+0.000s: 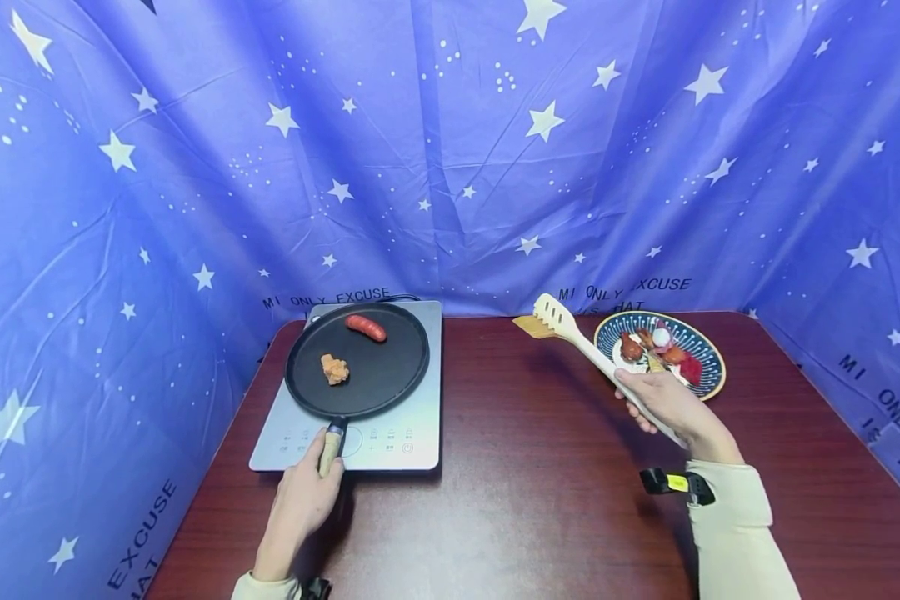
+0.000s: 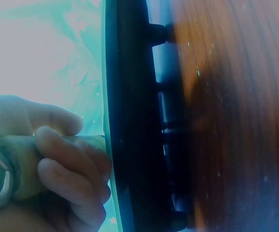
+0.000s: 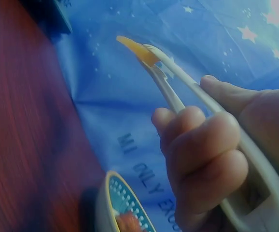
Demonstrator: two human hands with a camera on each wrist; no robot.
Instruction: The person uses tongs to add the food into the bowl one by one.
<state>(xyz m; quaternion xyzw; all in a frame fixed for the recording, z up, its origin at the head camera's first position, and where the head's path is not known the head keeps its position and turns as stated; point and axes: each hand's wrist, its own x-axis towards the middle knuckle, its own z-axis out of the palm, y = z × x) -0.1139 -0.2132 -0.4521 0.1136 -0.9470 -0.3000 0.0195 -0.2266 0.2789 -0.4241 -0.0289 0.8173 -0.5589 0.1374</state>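
Note:
My left hand (image 1: pixel 303 493) grips the wooden handle (image 1: pixel 331 450) of a round black flat pan (image 1: pixel 378 379) on an induction cooktop (image 1: pixel 420 433). In the left wrist view, fingers (image 2: pixel 76 181) wrap that handle. On the pan lie a red sausage (image 1: pixel 366 327) and a brown lump like fried chicken (image 1: pixel 335 369). My right hand (image 1: pixel 671 408) holds cream tongs (image 1: pixel 588 348) in the air, left of and partly over a patterned plate (image 1: pixel 714 360). Between the tong tips is a flat yellow-orange piece of food (image 3: pixel 138 50), its kind unclear.
The plate carries several food pieces, among them a red one (image 1: pixel 691 369) and a brown one (image 1: pixel 632 347). A dark red wooden table (image 1: pixel 495 417) spans between cooktop and plate. Blue star-printed curtains (image 1: pixel 450 167) close in the back and sides.

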